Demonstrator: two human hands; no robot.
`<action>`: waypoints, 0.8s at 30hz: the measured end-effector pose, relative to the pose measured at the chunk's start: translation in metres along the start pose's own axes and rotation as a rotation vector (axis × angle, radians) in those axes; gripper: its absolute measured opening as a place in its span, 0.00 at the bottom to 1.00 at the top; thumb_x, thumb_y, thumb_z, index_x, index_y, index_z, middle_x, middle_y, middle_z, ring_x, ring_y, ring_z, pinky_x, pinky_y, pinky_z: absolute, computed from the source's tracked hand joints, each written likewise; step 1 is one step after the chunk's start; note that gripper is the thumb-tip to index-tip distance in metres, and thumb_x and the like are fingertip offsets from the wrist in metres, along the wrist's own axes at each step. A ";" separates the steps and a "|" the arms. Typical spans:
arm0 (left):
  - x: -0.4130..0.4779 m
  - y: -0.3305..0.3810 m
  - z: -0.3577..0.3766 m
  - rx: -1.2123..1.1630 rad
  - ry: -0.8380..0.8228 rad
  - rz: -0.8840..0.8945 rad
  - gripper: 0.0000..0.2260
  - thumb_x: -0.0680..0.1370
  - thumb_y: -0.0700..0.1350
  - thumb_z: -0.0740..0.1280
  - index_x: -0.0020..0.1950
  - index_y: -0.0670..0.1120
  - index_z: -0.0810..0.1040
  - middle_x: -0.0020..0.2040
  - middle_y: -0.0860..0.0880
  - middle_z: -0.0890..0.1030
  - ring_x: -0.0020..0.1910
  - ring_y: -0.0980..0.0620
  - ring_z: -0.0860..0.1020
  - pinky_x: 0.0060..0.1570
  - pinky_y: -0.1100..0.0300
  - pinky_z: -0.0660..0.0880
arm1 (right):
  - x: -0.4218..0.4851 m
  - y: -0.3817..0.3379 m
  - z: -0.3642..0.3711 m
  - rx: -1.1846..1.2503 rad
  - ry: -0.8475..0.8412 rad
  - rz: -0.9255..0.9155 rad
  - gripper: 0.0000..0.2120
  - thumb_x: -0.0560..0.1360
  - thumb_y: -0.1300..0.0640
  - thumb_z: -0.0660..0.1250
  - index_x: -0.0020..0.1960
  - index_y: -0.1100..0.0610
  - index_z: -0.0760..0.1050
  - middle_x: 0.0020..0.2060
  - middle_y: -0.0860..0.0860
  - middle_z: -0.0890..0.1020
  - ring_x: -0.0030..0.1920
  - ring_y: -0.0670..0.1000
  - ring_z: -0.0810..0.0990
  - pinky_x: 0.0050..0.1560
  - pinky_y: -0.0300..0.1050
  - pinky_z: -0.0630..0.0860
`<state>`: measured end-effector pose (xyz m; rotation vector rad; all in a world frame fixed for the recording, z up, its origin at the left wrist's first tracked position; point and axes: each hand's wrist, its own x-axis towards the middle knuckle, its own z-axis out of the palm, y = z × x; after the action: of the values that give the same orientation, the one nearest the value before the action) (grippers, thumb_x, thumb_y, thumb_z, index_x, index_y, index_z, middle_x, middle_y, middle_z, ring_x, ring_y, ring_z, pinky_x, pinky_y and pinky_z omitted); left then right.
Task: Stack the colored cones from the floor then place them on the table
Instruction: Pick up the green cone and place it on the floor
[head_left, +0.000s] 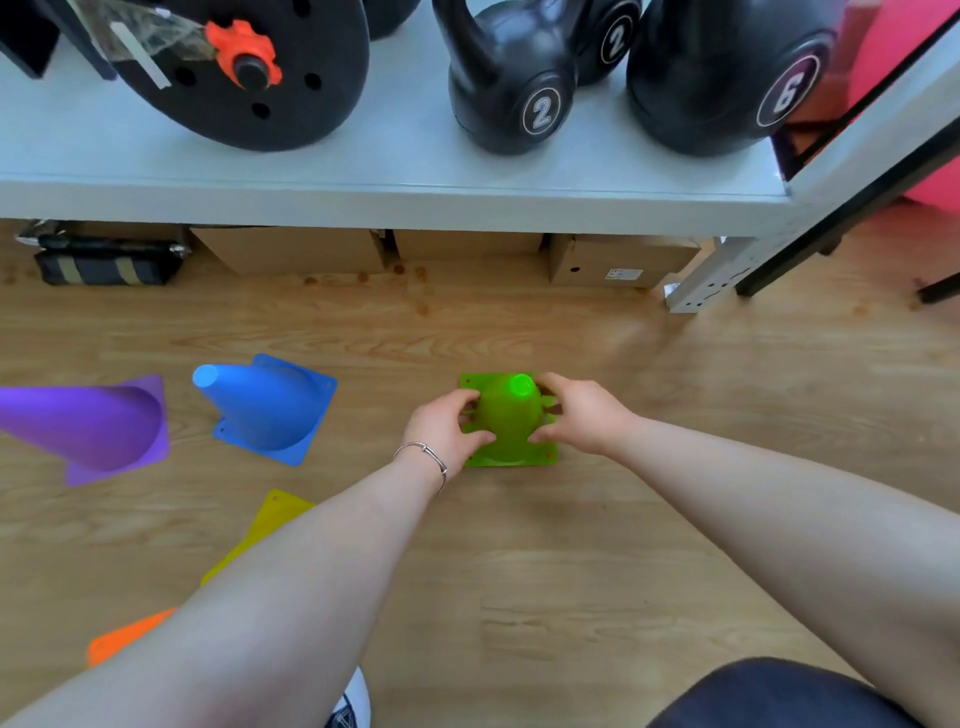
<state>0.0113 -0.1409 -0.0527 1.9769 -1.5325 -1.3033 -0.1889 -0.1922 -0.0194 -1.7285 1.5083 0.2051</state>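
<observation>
Five cones are lying loose; I'm clasping the upright green cone (506, 421) mid-floor with left hand (447, 431) and right hand (579, 415). Stacking is barely starting, table (363, 202) waiting.

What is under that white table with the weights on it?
Under the white table sit cardboard boxes and, to the left, a dark bag with pale stripes. The tabletop hides whatever lies farther back.
</observation>
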 end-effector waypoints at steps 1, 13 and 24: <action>0.000 0.000 0.001 0.037 0.000 0.007 0.28 0.68 0.45 0.77 0.66 0.46 0.74 0.61 0.46 0.81 0.58 0.49 0.81 0.61 0.53 0.75 | -0.001 0.001 0.003 0.008 0.005 0.001 0.42 0.67 0.53 0.82 0.76 0.53 0.68 0.67 0.55 0.81 0.66 0.55 0.81 0.67 0.51 0.79; -0.004 0.010 -0.013 0.463 -0.007 0.069 0.27 0.74 0.52 0.70 0.70 0.49 0.67 0.65 0.47 0.76 0.63 0.45 0.76 0.60 0.50 0.74 | -0.014 -0.008 -0.018 -0.411 -0.067 -0.119 0.43 0.75 0.52 0.76 0.82 0.54 0.56 0.74 0.58 0.72 0.71 0.61 0.75 0.66 0.53 0.75; -0.040 0.077 -0.065 0.899 0.361 0.188 0.34 0.73 0.57 0.68 0.74 0.46 0.63 0.74 0.44 0.67 0.74 0.43 0.64 0.71 0.44 0.60 | -0.058 -0.045 -0.072 -0.675 0.404 -0.206 0.38 0.71 0.44 0.76 0.75 0.59 0.70 0.69 0.59 0.77 0.75 0.62 0.70 0.77 0.62 0.67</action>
<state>0.0171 -0.1513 0.0549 2.2619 -2.2452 -0.1158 -0.1914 -0.1977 0.0833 -2.5719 1.6371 0.2932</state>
